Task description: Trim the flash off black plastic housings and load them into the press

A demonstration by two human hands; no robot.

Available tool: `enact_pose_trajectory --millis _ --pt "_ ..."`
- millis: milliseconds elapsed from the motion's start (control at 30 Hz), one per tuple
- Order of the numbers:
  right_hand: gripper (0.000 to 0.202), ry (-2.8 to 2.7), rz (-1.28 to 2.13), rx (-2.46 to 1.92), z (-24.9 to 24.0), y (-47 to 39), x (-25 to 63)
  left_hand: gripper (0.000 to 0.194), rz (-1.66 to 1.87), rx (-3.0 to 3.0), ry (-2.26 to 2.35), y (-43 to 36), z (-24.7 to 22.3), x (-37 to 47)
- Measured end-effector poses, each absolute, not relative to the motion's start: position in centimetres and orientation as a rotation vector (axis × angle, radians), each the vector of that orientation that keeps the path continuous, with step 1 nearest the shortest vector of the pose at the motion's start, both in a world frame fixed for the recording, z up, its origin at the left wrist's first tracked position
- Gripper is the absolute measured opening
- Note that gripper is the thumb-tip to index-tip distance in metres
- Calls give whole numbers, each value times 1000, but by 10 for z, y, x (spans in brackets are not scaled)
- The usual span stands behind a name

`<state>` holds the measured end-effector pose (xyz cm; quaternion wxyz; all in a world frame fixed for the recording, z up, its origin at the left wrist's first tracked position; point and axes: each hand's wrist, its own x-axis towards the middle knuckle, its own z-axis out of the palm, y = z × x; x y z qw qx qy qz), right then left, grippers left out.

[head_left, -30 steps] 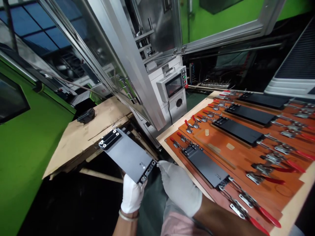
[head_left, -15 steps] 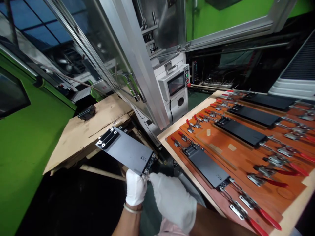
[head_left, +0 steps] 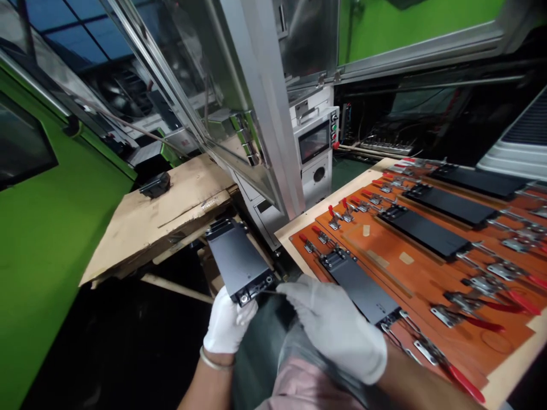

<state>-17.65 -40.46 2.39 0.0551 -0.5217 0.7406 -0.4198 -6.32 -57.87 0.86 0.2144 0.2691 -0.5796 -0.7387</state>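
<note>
My left hand (head_left: 231,322), in a white glove, grips the near end of a dark grey rectangular panel (head_left: 239,256). The panel is tilted, its near edge with round metal fittings facing me. Just right of that edge is my gloved right hand (head_left: 331,319), its fingers pressed together around a thin tool (head_left: 270,292) that points at the panel's end. On the orange board (head_left: 384,273) at the right, a similar panel (head_left: 361,285) lies between red-handled toggle clamps (head_left: 444,364). Further back on the board are several more dark panels (head_left: 427,233).
At the left, a cardboard-covered table (head_left: 192,185) holds a black object (head_left: 155,185). A metal-framed door (head_left: 273,102) stands upright ahead, beside a white control cabinet (head_left: 314,142). Green machine panels (head_left: 25,245) border the left side.
The held panel has turned so its near edge faces me more. My right hand has moved right, away from the panel, and the thin tool now shows between them.
</note>
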Motion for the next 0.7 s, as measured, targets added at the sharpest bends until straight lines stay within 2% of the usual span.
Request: enact_pose_trajectory --millis 133,300,433,600,700 --pt "36 2193 -1191 -1773 28 -391 -206 34 -2610 766 -1119 -582 6 -58" --pt "38 2115 -1096 -1907 31 -392 -215 36 -2853 716 -905 -581 3 -57" --pt "34 2140 -923 -1948 30 -392 -215 35 -2859 702 -894 -580 -1 -58" --pt "38 2105 -1044 -1919 28 -390 -217 29 -2812 710 -1016 -579 -4 -59" --pt "34 2118 -936 -1934 26 -389 -218 26 -2765 710 -1073 -577 -2 -60"
